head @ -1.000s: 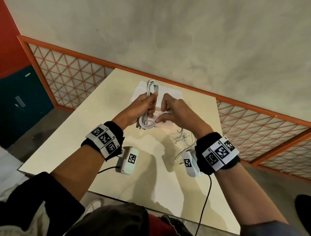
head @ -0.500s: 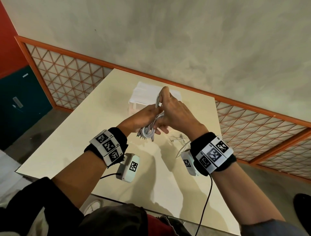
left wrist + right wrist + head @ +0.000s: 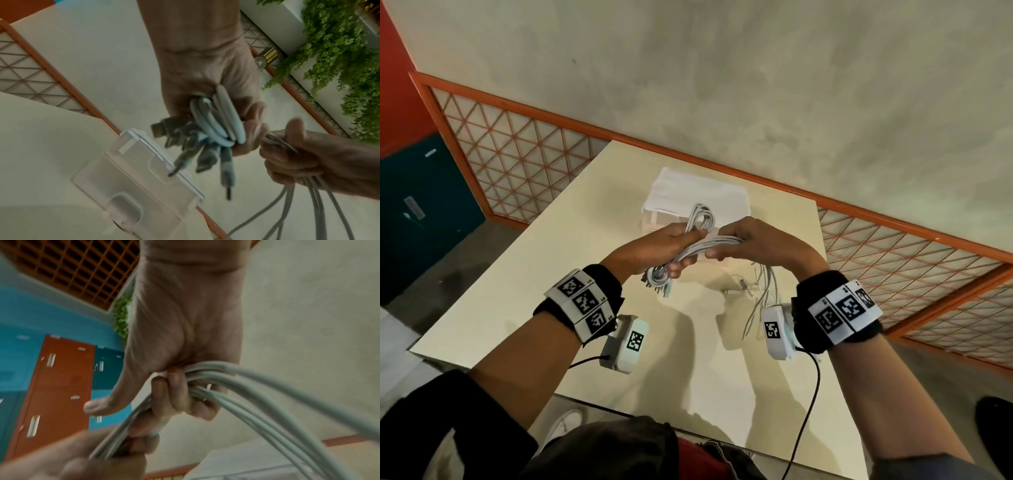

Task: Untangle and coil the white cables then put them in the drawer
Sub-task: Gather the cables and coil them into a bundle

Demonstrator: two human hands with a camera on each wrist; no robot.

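A bundle of white cables (image 3: 700, 240) is held in the air above the cream table (image 3: 551, 246). My left hand (image 3: 664, 246) grips the coiled loops (image 3: 218, 120), with several plugs (image 3: 197, 155) dangling below the fist. My right hand (image 3: 750, 246) grips the loose strands (image 3: 236, 386) just right of the coil. The free ends (image 3: 760, 291) trail down to the table under my right wrist. A white plastic drawer box (image 3: 695, 198) stands behind the hands; its translucent front (image 3: 144, 175) shows in the left wrist view.
An orange-framed lattice railing (image 3: 517, 144) runs behind the table, with a pale wall (image 3: 756, 85) beyond. Blue and orange lockers (image 3: 51, 378) stand to the left. Green plants (image 3: 339, 48) hang nearby. Wrist camera units (image 3: 626, 342) hang under both wrists.
My right hand has come down from the top of the coil and moved right, drawing the strands sideways. The coil loop now stands up above my left hand.
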